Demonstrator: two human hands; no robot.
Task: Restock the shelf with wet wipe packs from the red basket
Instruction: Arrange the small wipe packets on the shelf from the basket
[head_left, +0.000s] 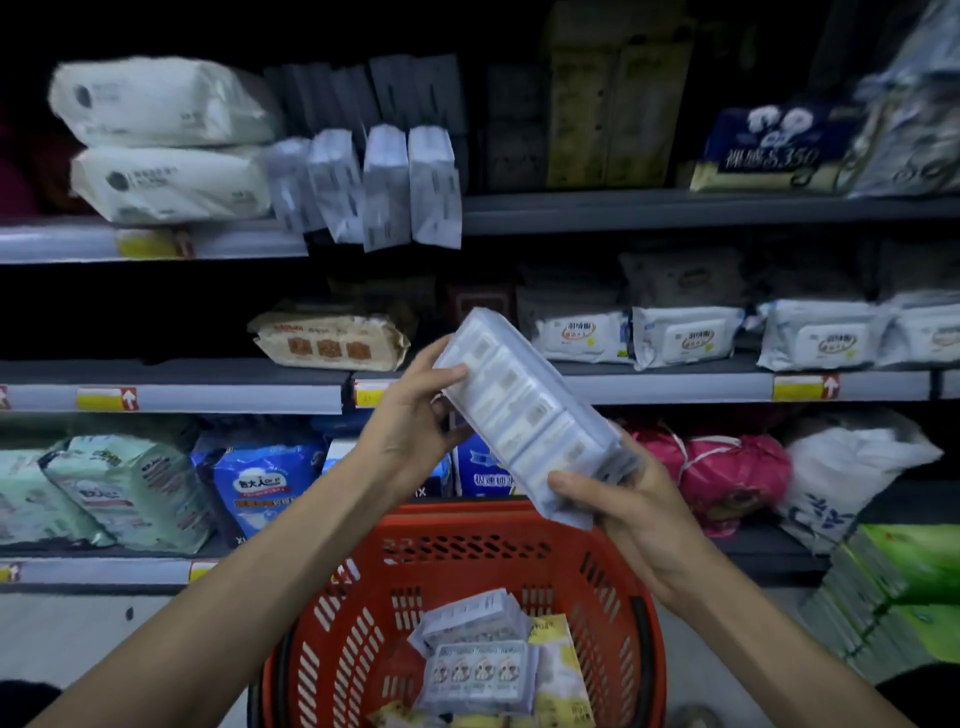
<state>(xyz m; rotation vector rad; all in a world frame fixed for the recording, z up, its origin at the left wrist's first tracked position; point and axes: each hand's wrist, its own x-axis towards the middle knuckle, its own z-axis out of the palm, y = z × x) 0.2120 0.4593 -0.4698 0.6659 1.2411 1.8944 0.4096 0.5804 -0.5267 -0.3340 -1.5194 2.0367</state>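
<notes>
I hold a long pale grey wet wipe multipack (524, 410) tilted in the air in front of the middle shelf. My left hand (415, 415) grips its upper end. My right hand (628, 499) grips its lower end from below. Under it stands the red basket (467, 545), with more wipe packs (478, 654) and yellow packs lying in its bottom. Several matching grey packs (384, 187) stand upright at the front of the upper shelf (675, 213).
The middle shelf (208, 384) carries a beige pack (332, 338) left and white wipe packs (685, 335) right. Blue and green bags fill the lower shelf; pink and white bundles lie right. A green stack (898, 587) stands at lower right.
</notes>
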